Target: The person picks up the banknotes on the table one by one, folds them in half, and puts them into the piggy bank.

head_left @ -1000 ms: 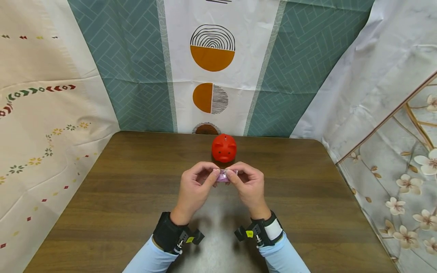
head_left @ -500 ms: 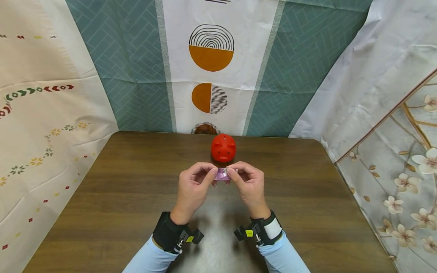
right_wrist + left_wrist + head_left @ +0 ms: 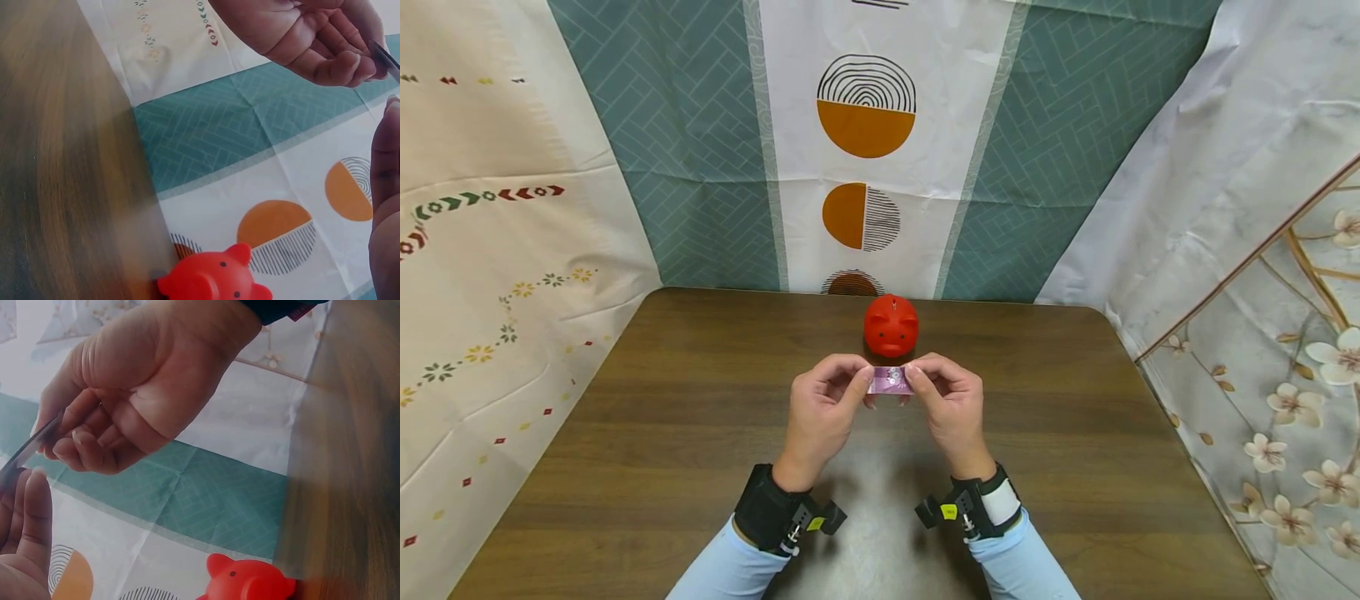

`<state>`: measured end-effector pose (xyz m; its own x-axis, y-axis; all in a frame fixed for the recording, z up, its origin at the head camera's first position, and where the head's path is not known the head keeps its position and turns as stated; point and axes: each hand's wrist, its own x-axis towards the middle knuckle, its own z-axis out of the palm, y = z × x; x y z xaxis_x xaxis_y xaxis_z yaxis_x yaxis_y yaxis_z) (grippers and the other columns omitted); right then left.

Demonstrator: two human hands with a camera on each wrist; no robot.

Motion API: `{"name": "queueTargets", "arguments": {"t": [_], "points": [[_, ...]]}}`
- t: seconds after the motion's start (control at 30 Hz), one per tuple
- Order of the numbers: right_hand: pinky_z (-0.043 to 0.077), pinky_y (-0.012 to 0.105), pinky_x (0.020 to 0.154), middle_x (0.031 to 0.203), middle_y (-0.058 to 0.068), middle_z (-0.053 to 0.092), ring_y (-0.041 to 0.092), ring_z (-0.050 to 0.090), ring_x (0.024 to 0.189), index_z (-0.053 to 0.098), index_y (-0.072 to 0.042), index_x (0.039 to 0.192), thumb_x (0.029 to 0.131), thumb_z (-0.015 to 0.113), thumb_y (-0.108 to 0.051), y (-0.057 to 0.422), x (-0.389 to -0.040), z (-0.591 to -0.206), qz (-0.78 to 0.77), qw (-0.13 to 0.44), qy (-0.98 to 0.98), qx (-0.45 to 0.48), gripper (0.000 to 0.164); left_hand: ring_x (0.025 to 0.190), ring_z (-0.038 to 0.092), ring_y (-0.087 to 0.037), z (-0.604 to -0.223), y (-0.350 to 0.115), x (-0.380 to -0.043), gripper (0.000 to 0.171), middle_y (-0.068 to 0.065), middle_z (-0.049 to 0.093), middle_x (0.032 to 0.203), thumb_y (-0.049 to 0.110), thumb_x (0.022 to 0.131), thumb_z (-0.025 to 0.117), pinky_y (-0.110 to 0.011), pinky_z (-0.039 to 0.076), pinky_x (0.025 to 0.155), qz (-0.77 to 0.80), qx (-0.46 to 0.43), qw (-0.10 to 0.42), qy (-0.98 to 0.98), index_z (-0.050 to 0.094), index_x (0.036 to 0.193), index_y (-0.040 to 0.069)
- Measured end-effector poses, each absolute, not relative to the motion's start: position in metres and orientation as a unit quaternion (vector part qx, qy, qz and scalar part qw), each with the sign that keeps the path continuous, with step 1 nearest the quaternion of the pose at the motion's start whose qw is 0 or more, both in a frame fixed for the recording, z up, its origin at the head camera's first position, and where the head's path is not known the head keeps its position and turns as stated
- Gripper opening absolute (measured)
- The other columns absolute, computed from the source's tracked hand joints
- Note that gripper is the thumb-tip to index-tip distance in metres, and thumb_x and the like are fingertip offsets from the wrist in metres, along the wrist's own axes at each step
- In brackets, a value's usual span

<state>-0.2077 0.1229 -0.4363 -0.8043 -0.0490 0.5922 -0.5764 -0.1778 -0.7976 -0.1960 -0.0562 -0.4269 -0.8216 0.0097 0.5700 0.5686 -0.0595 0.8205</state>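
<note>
A small folded purple banknote with pale printing is held flat between both hands, over the table in the head view. My left hand pinches its left end between thumb and index finger. The right hand grips the opposite end the same way. In the left wrist view the banknote shows as a thin, slightly bent edge between the fingertips. Just beyond the hands sits a red piggy bank, its snout facing me and a slot on top.
The brown wooden table extends around the hands. Behind it hangs a teal and white cloth with orange circles. A cream patterned cloth borders the left side, and a floral one the right.
The right thumb has slid outward to the right, so more of the banknote's face shows. Both hands have spread slightly apart; the piggy bank stays put.
</note>
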Motion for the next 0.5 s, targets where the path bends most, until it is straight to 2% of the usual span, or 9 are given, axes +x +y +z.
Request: {"name": "queueTargets", "arguments": {"t": [0.2, 0.5], "points": [[0.060, 0.025, 0.066, 0.092, -0.003, 0.075, 0.017, 0.066, 0.069, 0.063, 0.016, 0.104, 0.102, 0.063, -0.015, 0.1231, -0.2070, -0.4360, 0.735, 0.173, -0.606, 0.249, 0.031, 0.063, 0.061, -0.018, -0.4268, -0.0562, -0.1964, 0.008, -0.019, 0.067, 0.089, -0.004, 0.094, 0.069, -0.024, 0.059, 0.062, -0.707, -0.216, 0.205, -0.641, 0.068, 0.102, -0.003], [0.058, 0.023, 0.063, 0.087, -0.003, 0.074, 0.017, 0.064, 0.066, 0.062, 0.018, 0.101, 0.102, 0.063, -0.013, 0.1228, -0.2077, -0.4359, 0.735, 0.184, -0.600, 0.257, 0.031, 0.063, 0.060, -0.017, -0.4275, -0.0562, -0.1968, 0.006, -0.018, 0.066, 0.089, -0.003, 0.095, 0.068, -0.024, 0.059, 0.061, -0.706, -0.212, 0.203, -0.645, 0.068, 0.101, -0.002]]}}
